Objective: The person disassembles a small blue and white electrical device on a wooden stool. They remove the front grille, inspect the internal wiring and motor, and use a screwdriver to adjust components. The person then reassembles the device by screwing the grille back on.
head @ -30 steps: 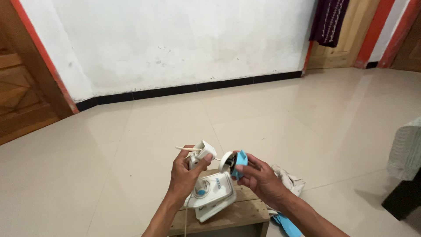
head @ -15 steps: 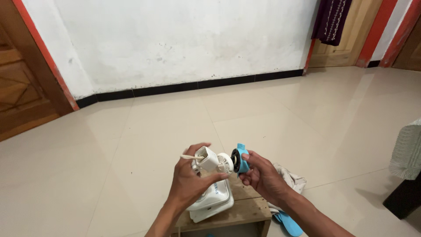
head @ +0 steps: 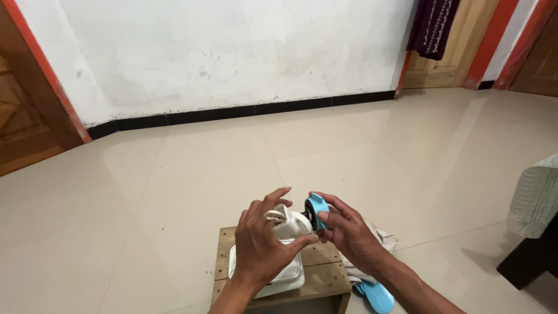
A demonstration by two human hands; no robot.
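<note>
My left hand (head: 261,239) grips a small white plastic motor housing (head: 288,222) with a thin white wire loop at its top. My right hand (head: 347,232) pinches a light blue plastic part (head: 315,210) with a dark ring, pressed against the right end of the white housing. Both hands hover just above a white plastic appliance base (head: 284,274), which rests on a low wooden stool (head: 320,275). The left hand hides most of the base.
A crumpled pale cloth (head: 385,240) and a light blue plastic piece (head: 377,295) lie on the tiled floor right of the stool. A grey-green fabric seat (head: 536,197) stands at the right edge. A white wall with black skirting runs behind; wooden doors flank it.
The white housing has risen off the base and swung toward the blue part. The two hands have closed together, so the pieces now touch. The view has shifted slightly down and left.
</note>
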